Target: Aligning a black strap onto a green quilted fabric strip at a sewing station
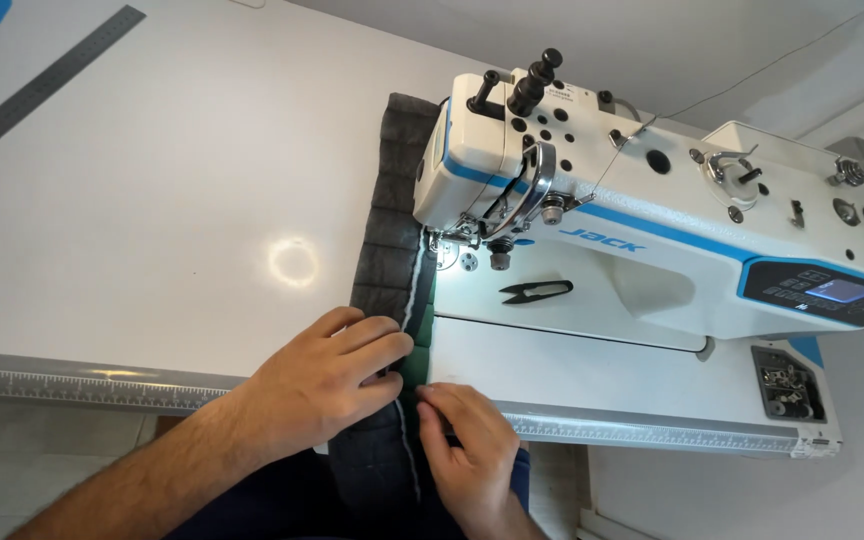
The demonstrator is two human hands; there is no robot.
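Observation:
A long strip of dark grey quilted fabric [387,230] with a green edge runs from behind a white and blue sewing machine [652,220], under its needle foot [444,240], down to me. My left hand [337,365] lies flat on the strip, fingers pressing it onto the table. My right hand [462,450] pinches the fabric's right edge near the table's front, just below the left hand.
Black thread snips [535,291] lie on the machine bed. A metal ruler strip [82,385] lines the white table's front edge. A grey ruler [42,85] lies at the far left. The machine's control panel [832,293] is at right.

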